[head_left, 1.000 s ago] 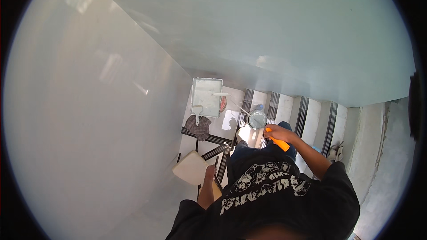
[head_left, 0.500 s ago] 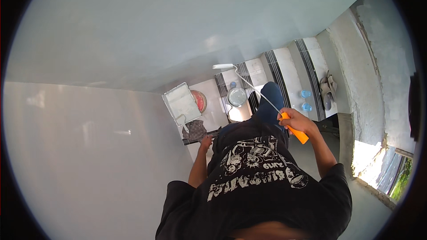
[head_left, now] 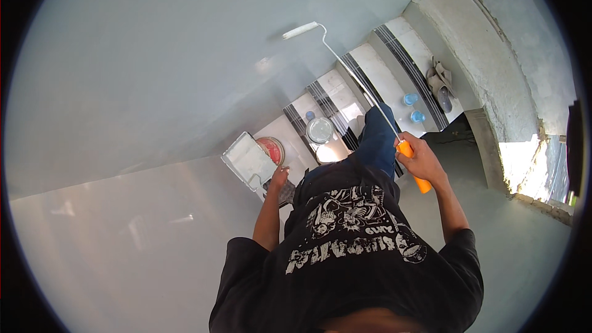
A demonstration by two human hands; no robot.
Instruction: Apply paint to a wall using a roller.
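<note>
My right hand [head_left: 420, 158] is closed around the orange handle of a long-framed paint roller [head_left: 362, 83]. Its white roller sleeve [head_left: 300, 31] reaches up to the grey wall [head_left: 185, 61]; whether it touches the surface, I cannot tell. My left hand [head_left: 279, 177] hangs low beside a white paint tray [head_left: 237, 154], with nothing visible in it and its fingers loosely apart. A small tool with a pale bent handle [head_left: 254, 179] lies in that tray. Partly behind the tray stands a round red-topped bucket [head_left: 271, 150].
Tiled steps with dark striped edges [head_left: 324, 100] climb to the right. On them stand an open pale bucket [head_left: 320, 130], two blue-topped clear bottles or cups [head_left: 414, 108] and a pair of shoes [head_left: 441, 86]. A rough concrete edge [head_left: 487, 43] borders the right side.
The roller sleeve has risen farther up the wall, and my right hand has moved slightly up. My left hand has come up closer to the tray. The whole view has turned.
</note>
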